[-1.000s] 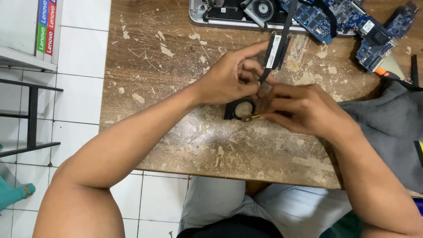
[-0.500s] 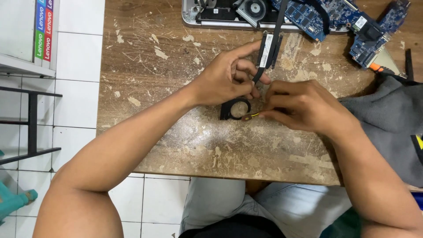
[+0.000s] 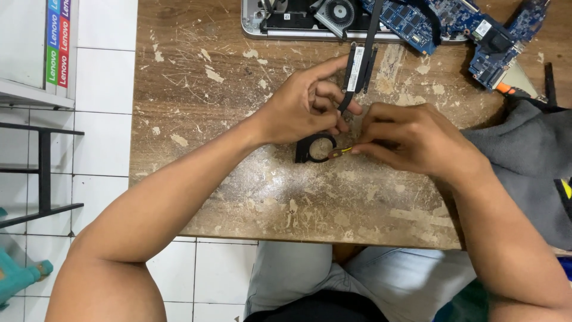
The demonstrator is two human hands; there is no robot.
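Seen from above at a scarred wooden bench [image 3: 238, 197]: my left hand [image 3: 301, 110] presses down on a small black fan housing [image 3: 313, 149], a flat ring-shaped part lying near the middle of the bench, while its fingers [image 3: 333, 98] also close around a thin black strip [image 3: 357, 68] that runs up toward the far edge. I judge the hold is there to keep the light part from sliding on the rough top. My right hand [image 3: 411, 140] sits just beside it, fingers [image 3: 372, 146] pinched narrow on a slim tool with a yellowish tip [image 3: 339, 151], the tip touching the housing's rim; the tool's kind I cannot tell.

At the far edge lies an opened laptop base [image 3: 298, 21] with its round fan showing, and beside it a blue circuit board [image 3: 453, 21], both well apart from my hands. A grey cloth [image 3: 524, 161] covers the bench's right end, near my right wrist, with an orange-handled tool [image 3: 512, 90] poking out by it. That side is crowded, so my right elbow has little room. To the left the bench top is bare wood as far as its edge, then white floor tiles [image 3: 101, 137] and a dark metal rack [image 3: 42, 173]. The near edge lies close under my forearms.
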